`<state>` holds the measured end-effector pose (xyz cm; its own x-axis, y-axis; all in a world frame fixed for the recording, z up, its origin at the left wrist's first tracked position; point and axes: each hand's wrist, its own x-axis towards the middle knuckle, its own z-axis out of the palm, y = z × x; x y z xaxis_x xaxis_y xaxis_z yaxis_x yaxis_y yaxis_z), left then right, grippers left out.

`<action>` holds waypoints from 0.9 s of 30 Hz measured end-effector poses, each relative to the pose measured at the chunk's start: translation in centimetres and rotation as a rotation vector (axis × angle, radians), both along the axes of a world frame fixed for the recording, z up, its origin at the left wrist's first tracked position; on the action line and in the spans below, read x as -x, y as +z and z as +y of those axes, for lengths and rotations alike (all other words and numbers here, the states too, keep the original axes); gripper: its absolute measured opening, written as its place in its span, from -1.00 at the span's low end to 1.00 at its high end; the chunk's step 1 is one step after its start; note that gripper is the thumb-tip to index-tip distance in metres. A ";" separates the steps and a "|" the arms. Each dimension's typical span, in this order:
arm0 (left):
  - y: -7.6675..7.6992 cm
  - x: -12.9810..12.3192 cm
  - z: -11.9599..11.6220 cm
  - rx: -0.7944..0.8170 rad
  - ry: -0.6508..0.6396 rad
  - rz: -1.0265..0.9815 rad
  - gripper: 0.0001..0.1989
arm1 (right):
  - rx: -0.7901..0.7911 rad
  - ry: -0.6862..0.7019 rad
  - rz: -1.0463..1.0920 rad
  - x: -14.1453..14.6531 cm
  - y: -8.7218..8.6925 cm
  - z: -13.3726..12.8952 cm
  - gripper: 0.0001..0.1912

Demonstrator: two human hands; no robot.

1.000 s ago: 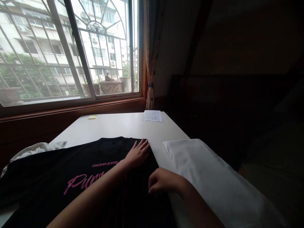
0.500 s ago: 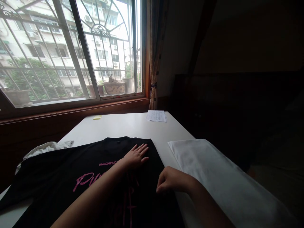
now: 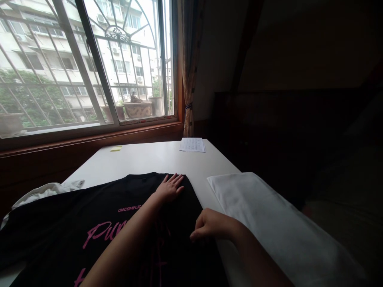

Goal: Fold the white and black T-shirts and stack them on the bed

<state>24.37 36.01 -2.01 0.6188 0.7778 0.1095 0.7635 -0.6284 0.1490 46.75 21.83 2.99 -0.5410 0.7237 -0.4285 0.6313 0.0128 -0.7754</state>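
Head view: left hand (image 3: 169, 189) lies splayed, empty, on black shirt (image 3: 98, 207); right hand (image 3: 211, 225) curls at its edge, grip unclear.

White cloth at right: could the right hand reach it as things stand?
Likely yes: the right hand is close to the white cloth, and nothing visible blocks the way across the table.

Two hands (image 3: 170, 190), one black shirt (image 3: 103, 211), one white table (image 3: 149, 157), one curtain (image 3: 189, 79)
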 end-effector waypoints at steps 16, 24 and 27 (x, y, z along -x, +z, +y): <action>1.2 12.8 -10.3 0.050 -0.082 0.005 -0.44 | -0.003 0.035 0.046 0.2 -0.5 0.3 -0.59; 0.1 25.9 -13.2 0.035 0.215 0.123 -0.41 | 0.006 0.012 0.030 0.7 -0.2 -0.1 -0.55; -0.7 30.2 -12.6 -0.001 0.375 0.134 -0.39 | -0.002 0.004 0.016 0.9 -0.3 -0.1 -0.54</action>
<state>-5.80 23.41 -2.68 0.3012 0.9524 0.0474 0.9525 -0.3028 0.0318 45.90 21.75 2.70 -0.5506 0.7226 -0.4180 0.6187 0.0171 -0.7854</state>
